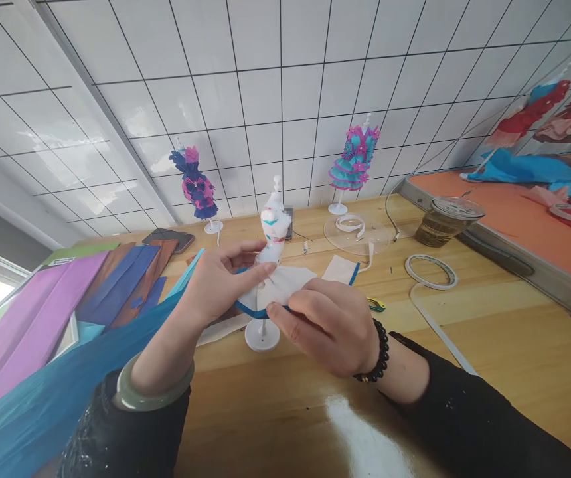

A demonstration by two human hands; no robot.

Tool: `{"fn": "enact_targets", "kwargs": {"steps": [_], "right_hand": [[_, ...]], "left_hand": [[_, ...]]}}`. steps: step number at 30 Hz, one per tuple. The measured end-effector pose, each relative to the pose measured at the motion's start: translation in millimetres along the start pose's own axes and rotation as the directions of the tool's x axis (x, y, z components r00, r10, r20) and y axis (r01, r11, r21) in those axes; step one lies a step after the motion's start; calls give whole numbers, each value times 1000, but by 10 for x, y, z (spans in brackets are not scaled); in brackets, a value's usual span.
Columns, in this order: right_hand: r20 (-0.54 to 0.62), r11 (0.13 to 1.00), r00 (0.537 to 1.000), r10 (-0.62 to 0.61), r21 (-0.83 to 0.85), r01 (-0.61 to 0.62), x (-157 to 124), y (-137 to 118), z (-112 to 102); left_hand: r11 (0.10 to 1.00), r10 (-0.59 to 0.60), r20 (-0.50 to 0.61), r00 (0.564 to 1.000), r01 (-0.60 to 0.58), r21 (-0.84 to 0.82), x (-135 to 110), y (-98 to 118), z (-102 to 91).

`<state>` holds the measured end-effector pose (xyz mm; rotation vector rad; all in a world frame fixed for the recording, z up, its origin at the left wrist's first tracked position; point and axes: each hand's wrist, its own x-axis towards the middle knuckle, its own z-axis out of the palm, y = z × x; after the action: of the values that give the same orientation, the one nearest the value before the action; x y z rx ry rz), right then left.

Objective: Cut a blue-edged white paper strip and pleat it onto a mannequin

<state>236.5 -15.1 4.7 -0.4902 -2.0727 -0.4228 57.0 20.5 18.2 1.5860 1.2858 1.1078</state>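
A small white dress form (275,226) stands upright on a round white base (262,336), its bust marked with blue and red patches. Around its lower part sits a white paper skirt (293,279) with a blue hem. My left hand (228,279) presses the skirt's top against the form, thumb in front and fingers behind. Down at the blue hem, my right hand (332,318) pinches the skirt's edge between thumb and fingers. A white piece with a blue edge (340,269) lies just behind my right hand.
Crepe paper sheets (121,282) and a long blue strip (91,372) spread at left. Two dressed forms, purple (198,189) and turquoise (352,162), stand by the tiled wall. At right are a tape roll (431,272), a cup (445,222) and an orange surface (514,226).
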Motion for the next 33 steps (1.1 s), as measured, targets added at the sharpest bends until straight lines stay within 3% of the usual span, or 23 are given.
{"fn": "enact_targets", "kwargs": {"steps": [4, 9, 12, 14, 16, 18, 20, 22, 24, 27, 33], "right_hand": [[-14, 1000, 999, -29, -5, 29, -6, -1, 13], [54, 992, 991, -125, 9, 124, -18, 28, 70], [64, 985, 987, -150, 96, 144, -24, 55, 76], [16, 974, 999, -47, 222, 42, -29, 70, 55], [-39, 919, 985, 169, 368, -143, -34, 91, 28], [-20, 795, 902, 432, 480, -370, -37, 126, 15], [105, 620, 769, 631, 527, -581, -36, 179, 28], [315, 433, 637, 703, 520, -736, -37, 238, 64], [494, 290, 553, 671, 511, -809, -42, 284, 104], [601, 198, 501, 623, 498, -844, -53, 311, 135], [564, 271, 478, 673, 413, -869, -47, 300, 104]], "left_hand": [[1000, 24, -6, 1000, -24, -19, 7, -8, 1], [990, 119, -5, 993, -119, -70, 39, -33, -18], [990, 127, 19, 992, -126, -60, 55, -52, -45], [994, 107, 42, 993, -105, -39, 55, -61, -59], [996, 89, 62, 994, -89, -6, 50, -66, -68], [994, 109, 77, 991, -110, 14, 45, -68, -71], [987, 158, 96, 983, -161, 25, 43, -68, -72], [975, 209, 125, 970, -216, 45, 44, -66, -76], [961, 246, 150, 958, -261, 87, 46, -60, -82], [941, 275, 166, 947, -301, 156, 53, -52, -93], [957, 256, 207, 944, -278, 84, 52, -69, -97]]}}
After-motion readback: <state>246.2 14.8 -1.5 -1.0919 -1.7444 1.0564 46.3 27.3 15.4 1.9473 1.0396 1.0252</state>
